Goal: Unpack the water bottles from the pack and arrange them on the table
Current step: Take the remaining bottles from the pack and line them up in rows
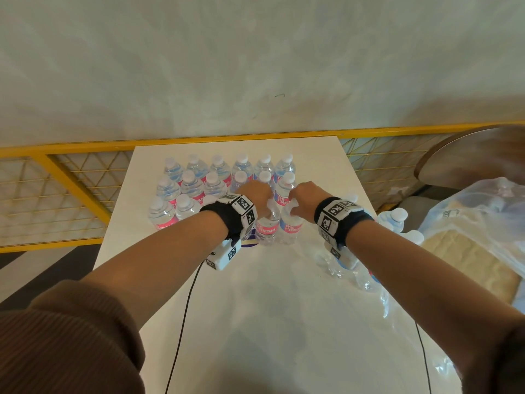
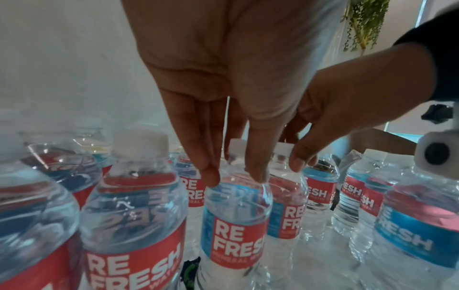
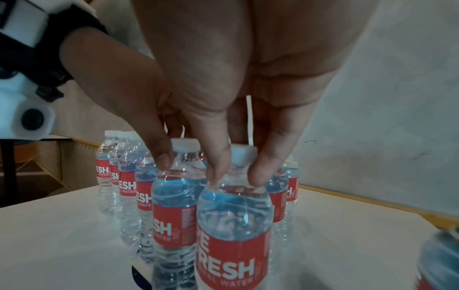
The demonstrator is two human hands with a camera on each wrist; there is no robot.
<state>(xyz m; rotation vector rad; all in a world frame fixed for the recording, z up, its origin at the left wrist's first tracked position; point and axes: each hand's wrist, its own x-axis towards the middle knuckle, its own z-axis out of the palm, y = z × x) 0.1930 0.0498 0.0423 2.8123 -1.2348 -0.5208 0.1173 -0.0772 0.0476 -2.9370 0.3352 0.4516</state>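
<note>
Several clear water bottles (image 1: pixel 196 183) with red and blue labels stand in rows at the far end of the white table (image 1: pixel 284 308). My left hand (image 1: pixel 255 194) pinches the neck of one bottle (image 1: pixel 266 227) from above; its fingertips (image 2: pixel 211 180) lie on the shoulder of this bottle (image 2: pixel 236 225). My right hand (image 1: pixel 299 199) pinches the neck of the neighbouring bottle (image 1: pixel 290 226) the same way, its fingertips (image 3: pixel 258 176) under the cap of that bottle (image 3: pixel 233 235). Both bottles stand upright, side by side, in front of the rows. The torn clear pack wrap (image 1: pixel 360 277) lies at the right, with more bottles (image 1: pixel 395 220).
A yellow mesh railing (image 1: pixel 71 177) runs behind the table in front of a pale wall. At the right are a round wooden tabletop (image 1: pixel 468 157) and a clear plastic bag (image 1: pixel 483 223). Black cables (image 1: pixel 184 308) cross the near table. A dark patch (image 1: pixel 250 243) lies by the left bottle's base.
</note>
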